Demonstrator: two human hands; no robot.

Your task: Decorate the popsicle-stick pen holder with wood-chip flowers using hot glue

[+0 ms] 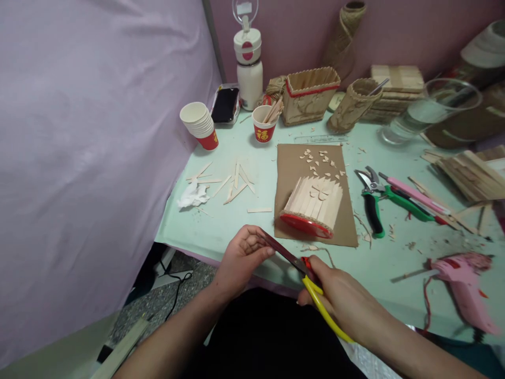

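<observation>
My right hand point(347, 300) grips yellow-handled scissors point(294, 261) near the table's front edge. Their dark red blades point left toward my left hand point(240, 258). That hand is curled, its fingertips pinched right at the blade tips; whatever it holds is too small to make out. Just beyond both hands a cup clad in wooden sticks point(313, 205), with a red rim, lies on its side on a brown cardboard sheet point(290, 168). Small cut wood pieces point(319, 160) are scattered on the cardboard's far part.
Loose sticks point(234, 184) and crumpled tissue point(192, 196) lie left. Green pruning shears point(371, 202), a pink knife point(414, 195) and a pink glue gun point(463, 281) lie right. Paper cups point(201, 125), a bottle point(248, 66), stick baskets point(310, 95) and a glass point(430, 110) stand behind.
</observation>
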